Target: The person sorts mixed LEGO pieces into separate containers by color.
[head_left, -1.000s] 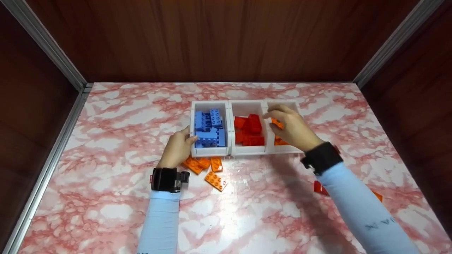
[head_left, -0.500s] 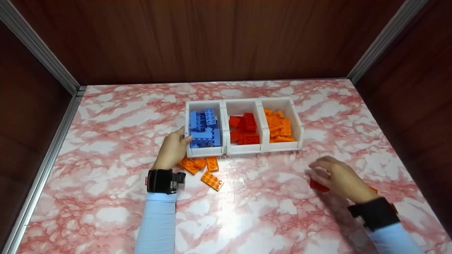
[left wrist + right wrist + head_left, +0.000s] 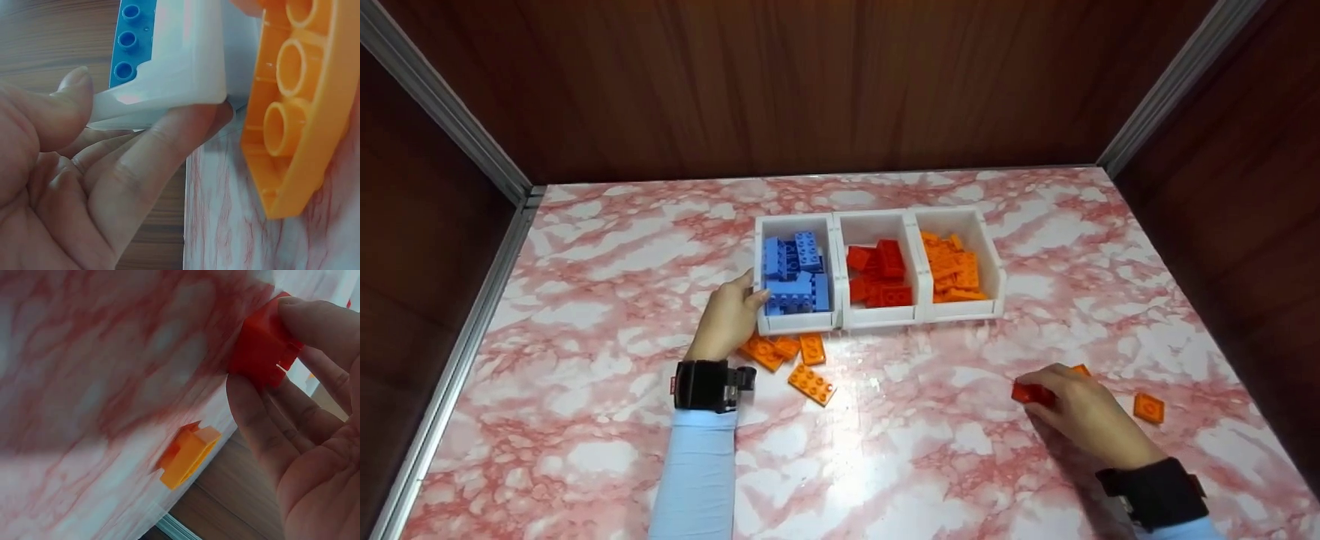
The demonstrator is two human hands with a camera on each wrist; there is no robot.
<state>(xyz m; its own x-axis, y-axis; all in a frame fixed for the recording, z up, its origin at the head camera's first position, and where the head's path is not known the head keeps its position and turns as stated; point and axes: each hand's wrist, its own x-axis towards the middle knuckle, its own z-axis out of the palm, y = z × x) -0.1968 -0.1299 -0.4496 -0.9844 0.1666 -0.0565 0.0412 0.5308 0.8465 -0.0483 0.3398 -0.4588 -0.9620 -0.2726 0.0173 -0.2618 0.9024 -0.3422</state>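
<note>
In the head view my right hand (image 3: 1076, 409) pinches a red brick (image 3: 1031, 393) at the right of the table. The right wrist view shows thumb and fingers on opposite sides of that red brick (image 3: 261, 343). My left hand (image 3: 727, 315) holds the left end of a row of three joined white bins (image 3: 797, 324), thumb at the rim and fingers along the outside wall. Blue bricks (image 3: 791, 289) fill the left bin, red bricks (image 3: 889, 262) the middle one, orange bricks (image 3: 956, 270) the right one. In the left wrist view an orange brick (image 3: 292, 107) looms close.
Several orange bricks (image 3: 811, 384) lie in front of the left bin, near my left wrist. One orange brick (image 3: 1149, 407) sits right of my right hand, and another orange brick (image 3: 1081, 370) is partly hidden behind it. Wooden walls (image 3: 825, 90) enclose the marbled table (image 3: 900, 450).
My right hand left the orange bin, moved down and right to the red brick on the table, and now grips it. The left hand stays on the bin.
</note>
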